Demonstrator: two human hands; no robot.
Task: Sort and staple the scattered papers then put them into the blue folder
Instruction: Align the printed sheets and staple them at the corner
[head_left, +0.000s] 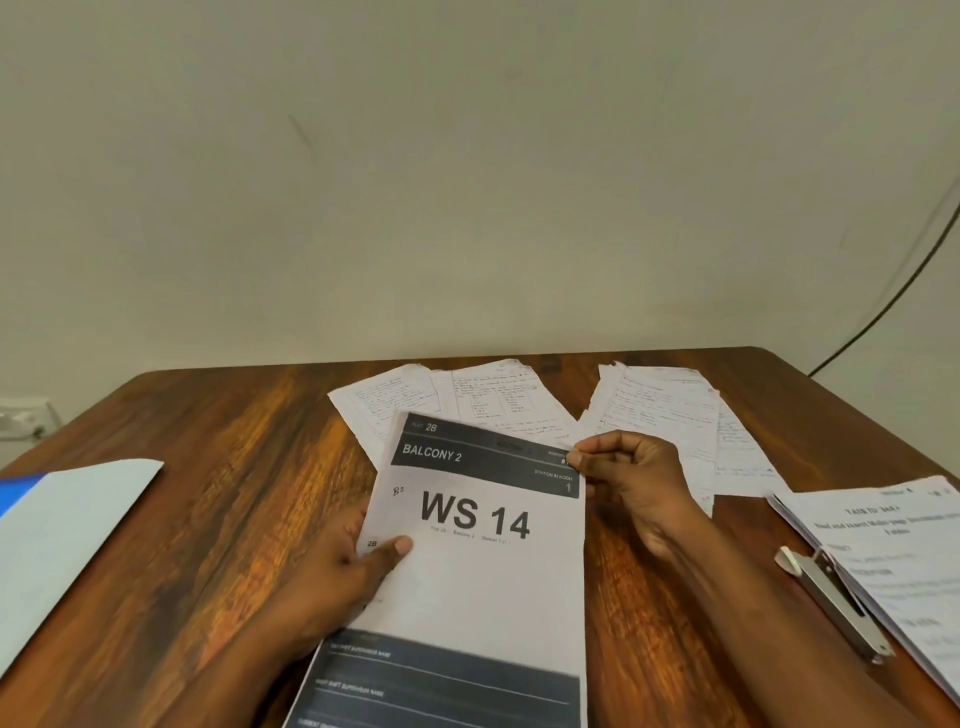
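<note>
My left hand (348, 561) grips the printed sheet (483, 566) (marked WS 14) over the desk (208, 519) — my right hand (631, 480) pinches its top corner; blue folder (57, 535) far left, stapler (831, 603) right.

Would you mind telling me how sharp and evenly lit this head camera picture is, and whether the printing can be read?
Head view: soft, even light without glare; the large print on the WS 14 sheet reads clearly, the handwritten papers are too small to read, the stapler and the edges look smeared, and the wide lens curves the table's far edge.
</note>
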